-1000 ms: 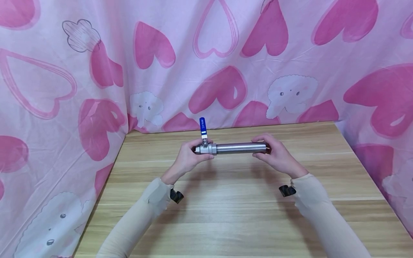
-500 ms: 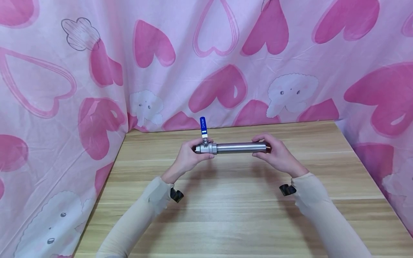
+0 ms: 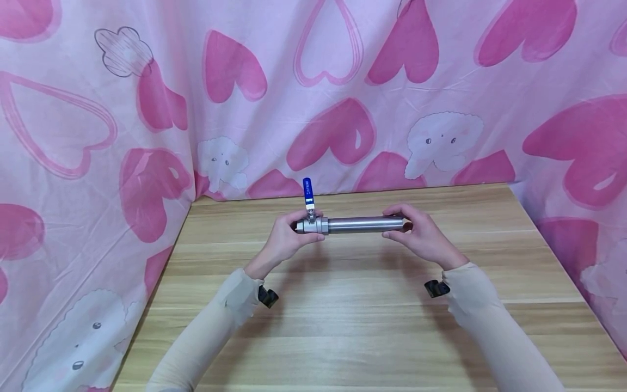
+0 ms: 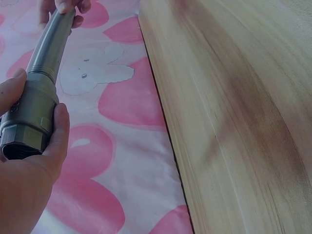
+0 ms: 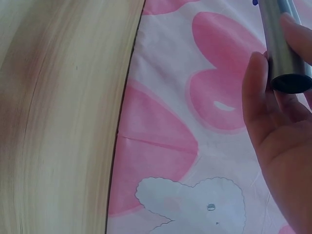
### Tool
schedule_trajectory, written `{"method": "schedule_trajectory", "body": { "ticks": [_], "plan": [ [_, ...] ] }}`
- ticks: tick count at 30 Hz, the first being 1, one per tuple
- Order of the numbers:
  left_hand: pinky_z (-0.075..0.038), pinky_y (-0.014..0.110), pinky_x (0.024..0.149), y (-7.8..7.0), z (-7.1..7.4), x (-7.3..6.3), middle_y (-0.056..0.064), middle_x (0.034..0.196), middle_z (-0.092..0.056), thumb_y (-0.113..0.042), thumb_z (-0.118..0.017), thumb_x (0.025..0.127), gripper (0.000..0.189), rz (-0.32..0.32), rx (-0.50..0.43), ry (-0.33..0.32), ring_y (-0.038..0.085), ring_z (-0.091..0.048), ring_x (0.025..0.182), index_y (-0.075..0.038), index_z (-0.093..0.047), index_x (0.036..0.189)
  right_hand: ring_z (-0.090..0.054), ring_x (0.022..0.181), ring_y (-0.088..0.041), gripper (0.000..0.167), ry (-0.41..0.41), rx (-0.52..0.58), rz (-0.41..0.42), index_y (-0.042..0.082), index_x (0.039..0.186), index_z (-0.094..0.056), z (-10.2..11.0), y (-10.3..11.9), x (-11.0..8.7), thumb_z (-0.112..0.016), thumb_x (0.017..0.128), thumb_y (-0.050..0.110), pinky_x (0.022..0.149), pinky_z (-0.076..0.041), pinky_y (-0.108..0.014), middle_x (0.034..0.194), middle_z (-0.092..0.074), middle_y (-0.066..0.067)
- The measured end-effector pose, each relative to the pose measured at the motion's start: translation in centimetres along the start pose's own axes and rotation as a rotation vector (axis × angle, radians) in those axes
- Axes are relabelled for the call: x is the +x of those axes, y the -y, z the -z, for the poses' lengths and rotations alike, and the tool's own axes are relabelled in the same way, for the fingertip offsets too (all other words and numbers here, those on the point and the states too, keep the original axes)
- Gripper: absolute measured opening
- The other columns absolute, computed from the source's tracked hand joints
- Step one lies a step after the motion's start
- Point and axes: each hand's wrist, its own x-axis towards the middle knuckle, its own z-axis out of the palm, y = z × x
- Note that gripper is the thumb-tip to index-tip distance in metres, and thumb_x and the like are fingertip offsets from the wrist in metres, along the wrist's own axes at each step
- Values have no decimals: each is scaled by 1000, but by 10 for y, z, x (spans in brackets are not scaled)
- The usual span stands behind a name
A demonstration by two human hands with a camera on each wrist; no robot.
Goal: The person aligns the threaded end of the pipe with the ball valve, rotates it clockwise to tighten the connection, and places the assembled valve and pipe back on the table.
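A steel ball valve (image 3: 312, 225) with a blue lever handle (image 3: 307, 190) is joined to a straight metal pipe (image 3: 364, 225), held level above the table. My left hand (image 3: 280, 239) grips the valve body, thumb on the near side and fingers on the far side. Around the free right end of the pipe, my right hand (image 3: 425, 237) curls its thumb and fingers. Some screw threads (image 4: 42, 73) show between valve and pipe in the left wrist view. The pipe's dark round end (image 5: 292, 83) faces the palm in the right wrist view.
The wood-grain table (image 3: 352, 326) lies beneath both hands, which cast shadows on it. Pink heart-patterned cloth (image 3: 274, 136) hangs along its back, left and right sides. A black wrist mount (image 3: 268, 296) sticks out from the left sleeve, another black mount (image 3: 436, 288) from the right.
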Motion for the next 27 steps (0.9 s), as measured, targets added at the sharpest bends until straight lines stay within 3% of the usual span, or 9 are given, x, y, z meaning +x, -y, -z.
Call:
{"method": "schedule_trajectory", "body": {
  "ticks": [5,13,23,27],
  "plan": [
    [-49,32,80,1,0,1,4,113,-70,-21,-85,73,47,2,7,2,19,-60,92,-21,-69,117,-53,83,-15,37,-3,-3,15,10,116,-60,0,0,-1,-76,83,13,69,-45,-23,101,-66,-5],
    [-48,31,80,-1,-1,1,10,116,-69,-14,-83,75,49,39,19,3,19,-59,93,-14,-67,121,-54,84,-12,33,-2,0,32,12,114,-61,1,-1,-1,-75,84,14,70,-45,-22,101,-66,-4],
    [-48,29,80,-32,1,-10,13,115,-69,-10,-81,77,46,51,28,6,19,-59,92,-9,-66,121,-54,83,-11,30,11,-13,28,12,116,-61,1,-1,0,-71,88,16,72,-45,-22,100,-66,-3],
    [-49,32,80,-12,1,-4,7,113,-70,-16,-83,75,46,23,20,-3,19,-60,92,-18,-68,118,-53,82,-11,29,12,-20,29,11,116,-61,1,-1,0,-70,89,15,71,-44,-22,99,-67,-3]
  ]
}}
